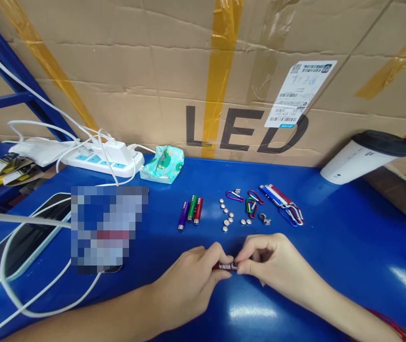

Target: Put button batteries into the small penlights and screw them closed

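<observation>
I have a small red flashlight [224, 266] pinched between both hands, just nearer me than the button batteries [227, 216]: left hand [192, 280] closed on its body, right hand [270, 261] fingertips clamped at its end. Best to keep it low, batteries within reach.

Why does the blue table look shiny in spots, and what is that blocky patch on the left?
Head view: overhead light glares off the glossy blue table near the right hand; the blocky patch is pixelated blurring; edges bend from the wide lens.
</observation>
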`<state>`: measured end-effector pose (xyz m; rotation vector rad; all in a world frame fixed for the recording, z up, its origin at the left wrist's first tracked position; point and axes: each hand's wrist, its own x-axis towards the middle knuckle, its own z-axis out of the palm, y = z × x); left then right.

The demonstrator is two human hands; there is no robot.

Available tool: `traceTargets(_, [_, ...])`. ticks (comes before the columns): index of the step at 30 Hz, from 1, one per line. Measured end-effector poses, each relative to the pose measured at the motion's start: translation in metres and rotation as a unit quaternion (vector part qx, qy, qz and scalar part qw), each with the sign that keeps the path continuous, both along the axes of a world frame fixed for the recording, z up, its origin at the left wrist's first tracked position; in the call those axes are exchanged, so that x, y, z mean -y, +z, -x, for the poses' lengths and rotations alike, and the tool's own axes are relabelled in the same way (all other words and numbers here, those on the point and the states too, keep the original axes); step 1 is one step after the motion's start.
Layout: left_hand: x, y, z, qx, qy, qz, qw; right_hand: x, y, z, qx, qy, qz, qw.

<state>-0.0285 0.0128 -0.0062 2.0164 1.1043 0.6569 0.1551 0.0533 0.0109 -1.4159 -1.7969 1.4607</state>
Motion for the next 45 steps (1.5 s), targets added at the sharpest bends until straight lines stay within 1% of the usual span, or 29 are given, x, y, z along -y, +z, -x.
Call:
traceTargets(3, [0.0005, -0.0015, 0.0001, 0.003, 0.021, 0.012, 1.0, -0.0005, 0.0, 0.0, 0.003, 0.006, 0.019, 1.0])
traceTargets(10, [0.0009, 0.002, 0.0002, 0.0, 0.056, 0.034, 0.998, -0.001, 0.0005, 0.0002, -0.002, 0.01, 0.018, 1.0])
traceTargets(13, [0.0013, 0.0042, 0.0002, -0.004, 0.056, 0.038, 0.998, -0.0013, -0.0013, -0.0011, -0.004, 0.004, 0.038, 0.999])
traceTargets(17, [0.0016, 0.0064, 0.0011, -0.006, 0.025, 0.034, 0.999, -0.0002, -0.0024, -0.0007, -0.016, -0.002, 0.062, 0.998])
traceTargets(19, [0.0016, 0.0066, 0.0016, -0.013, 0.01, 0.02, 1.0, 0.001, -0.0011, 0.0006, -0.027, -0.006, 0.052, 0.998])
traceTargets(21, [0.0017, 0.0059, 0.0019, -0.023, -0.005, -0.011, 1.0, 0.0022, 0.0004, 0.0018, -0.032, -0.006, 0.038, 0.999])
traceTargets(25, [0.0027, 0.0035, 0.0011, -0.055, -0.034, -0.083, 0.994, 0.0032, 0.0009, 0.0027, -0.021, 0.013, 0.07, 0.997])
traceTargets(28, [0.004, 0.0022, 0.0005, -0.057, -0.028, -0.108, 0.992, 0.0032, 0.0, 0.0033, -0.021, 0.013, 0.07, 0.997])
traceTargets(32, [0.0047, 0.0017, -0.0003, -0.015, -0.007, -0.115, 0.993, 0.0051, 0.001, 0.0059, -0.026, 0.005, 0.05, 0.998])
traceTargets(35, [0.0053, 0.0012, -0.0011, -0.005, 0.011, -0.117, 0.993, 0.0071, 0.0033, 0.0078, -0.03, -0.005, 0.045, 0.999])
traceTargets(38, [0.0066, 0.0004, -0.0017, -0.002, 0.024, -0.128, 0.992, 0.008, 0.0044, 0.0086, -0.022, -0.013, 0.057, 0.998])
traceTargets(41, [0.0075, 0.0001, -0.0018, -0.006, 0.029, -0.132, 0.991, 0.0077, 0.0032, 0.0085, -0.013, -0.011, 0.086, 0.996])
traceTargets(45, [0.0072, 0.0007, -0.0019, -0.006, 0.036, -0.126, 0.991, 0.0065, 0.0003, 0.0073, -0.029, 0.002, 0.091, 0.995])
